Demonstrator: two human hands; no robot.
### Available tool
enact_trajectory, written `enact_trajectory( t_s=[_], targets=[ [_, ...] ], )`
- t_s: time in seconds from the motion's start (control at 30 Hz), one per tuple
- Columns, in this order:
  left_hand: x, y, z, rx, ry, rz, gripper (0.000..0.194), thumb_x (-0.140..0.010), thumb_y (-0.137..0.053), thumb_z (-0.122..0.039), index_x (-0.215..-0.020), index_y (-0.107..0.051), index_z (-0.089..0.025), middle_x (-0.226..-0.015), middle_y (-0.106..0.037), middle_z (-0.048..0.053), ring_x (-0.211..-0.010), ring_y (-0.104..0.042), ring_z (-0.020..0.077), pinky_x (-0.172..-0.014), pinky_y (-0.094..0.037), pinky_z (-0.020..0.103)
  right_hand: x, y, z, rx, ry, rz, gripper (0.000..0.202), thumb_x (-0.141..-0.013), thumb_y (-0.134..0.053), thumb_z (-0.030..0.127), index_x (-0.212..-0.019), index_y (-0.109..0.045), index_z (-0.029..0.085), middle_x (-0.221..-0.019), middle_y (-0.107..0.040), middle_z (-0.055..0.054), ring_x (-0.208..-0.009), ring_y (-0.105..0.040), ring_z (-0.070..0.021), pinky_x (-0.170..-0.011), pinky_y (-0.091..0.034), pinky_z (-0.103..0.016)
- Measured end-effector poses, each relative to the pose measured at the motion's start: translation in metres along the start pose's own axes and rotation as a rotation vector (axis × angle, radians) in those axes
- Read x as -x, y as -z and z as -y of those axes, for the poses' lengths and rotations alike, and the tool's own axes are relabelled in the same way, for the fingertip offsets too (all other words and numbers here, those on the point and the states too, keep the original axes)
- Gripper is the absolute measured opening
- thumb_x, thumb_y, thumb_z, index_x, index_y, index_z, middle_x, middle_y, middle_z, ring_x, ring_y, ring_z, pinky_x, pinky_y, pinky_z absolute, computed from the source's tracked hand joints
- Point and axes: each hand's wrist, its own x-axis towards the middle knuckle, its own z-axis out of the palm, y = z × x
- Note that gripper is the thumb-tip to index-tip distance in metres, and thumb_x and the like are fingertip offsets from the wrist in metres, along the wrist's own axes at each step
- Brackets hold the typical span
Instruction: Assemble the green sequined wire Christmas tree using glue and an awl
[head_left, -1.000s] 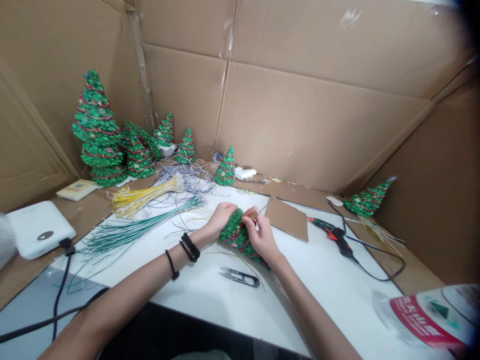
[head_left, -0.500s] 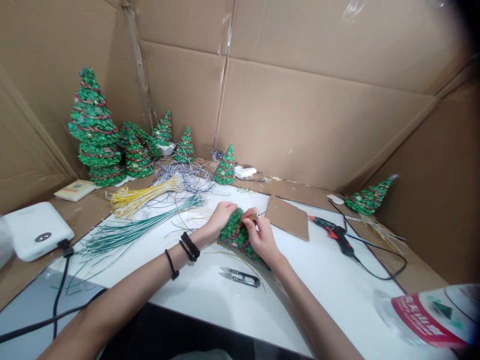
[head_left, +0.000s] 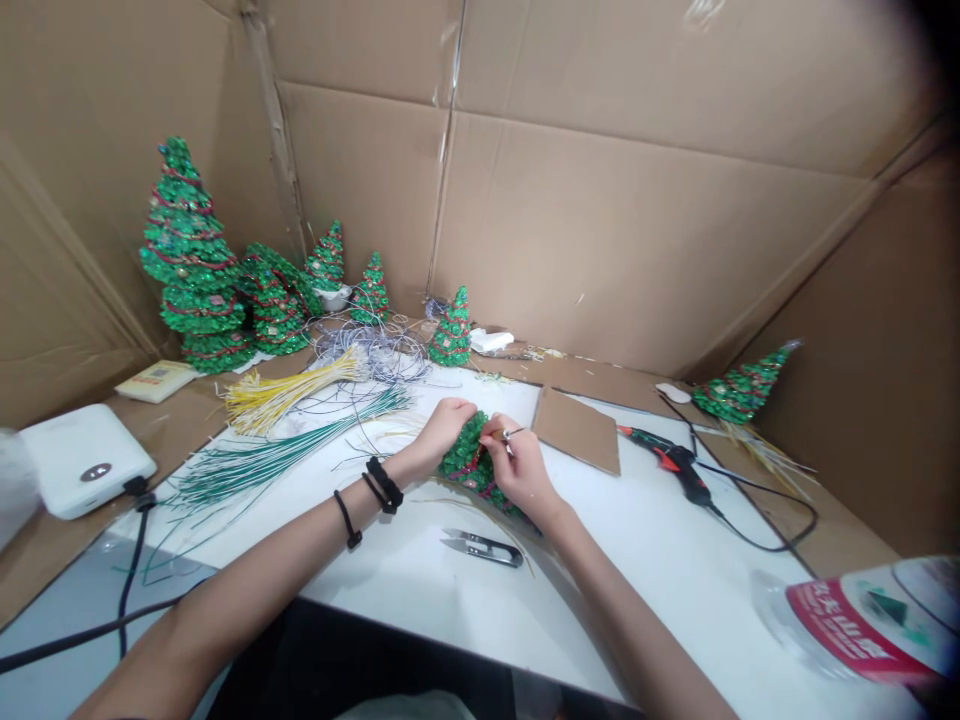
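A small green Christmas tree [head_left: 463,462] with a dark red garland lies on the white table between my hands. My left hand [head_left: 448,425], black bands at its wrist, is closed on the tree's upper left end. Closed in a pinch, my right hand [head_left: 521,468] holds a thin tool with a brown handle [head_left: 501,436] against the garland side. The tool's exact kind is too small to make out. Part of the tree is hidden under my right hand. Just below it on the table lie thread snips [head_left: 484,548].
Green wires [head_left: 277,460], yellow wires [head_left: 292,390] and tangled purple wire [head_left: 375,350] lie left. Several finished trees [head_left: 199,260] stand behind. On the right are a cardboard piece [head_left: 577,430], a glue gun [head_left: 671,465] with its cord, another tree [head_left: 742,388] and a bottle [head_left: 862,625].
The thin tool has turned in my right hand, and less of its rod sticks out to the right. My left hand keeps its hold on the tree; the view has shifted slightly.
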Motion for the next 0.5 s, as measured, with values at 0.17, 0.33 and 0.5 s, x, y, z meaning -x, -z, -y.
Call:
enact_trajectory(
  t_s=[0.17,0.33,0.5],
  targets=[
    [-0.003,0.003,0.003,-0.014,-0.032,0.016,0.027,-0.068,-0.046,-0.031,-0.048,-0.030,-0.020,-0.051,-0.024,-0.006,-0.051,-0.023,0.0087,-0.048,-0.020,0.025,-0.001,-0.001,0.002,-0.009,-0.006,-0.006,0.019,-0.087,-0.040,0.019,-0.068,-0.043,0.022,-0.061,-0.048,0.000,-0.059,-0.047,-0.0161,-0.058,-0.037,-0.029],
    [-0.006,0.004,0.001,-0.046,-0.024,0.043,0.027,-0.069,-0.047,-0.035,-0.050,-0.033,-0.020,-0.049,-0.026,-0.007,-0.048,-0.025,0.0085,-0.047,-0.020,0.024,-0.001,-0.002,0.001,-0.090,-0.084,-0.054,0.021,-0.089,-0.040,0.026,-0.069,-0.042,0.022,-0.063,-0.048,0.001,-0.059,-0.046,-0.0150,-0.058,-0.038,-0.028],
    [-0.007,0.009,-0.012,-0.017,0.033,0.022,0.030,-0.071,-0.054,-0.038,-0.053,-0.039,-0.019,-0.050,-0.033,-0.007,-0.046,-0.030,0.0081,-0.046,-0.022,0.022,-0.001,0.000,-0.004,-0.211,-0.169,-0.185,0.017,-0.093,-0.036,0.029,-0.083,-0.047,0.021,-0.073,-0.050,0.000,-0.067,-0.049,-0.0145,-0.064,-0.041,-0.027]
  ],
)
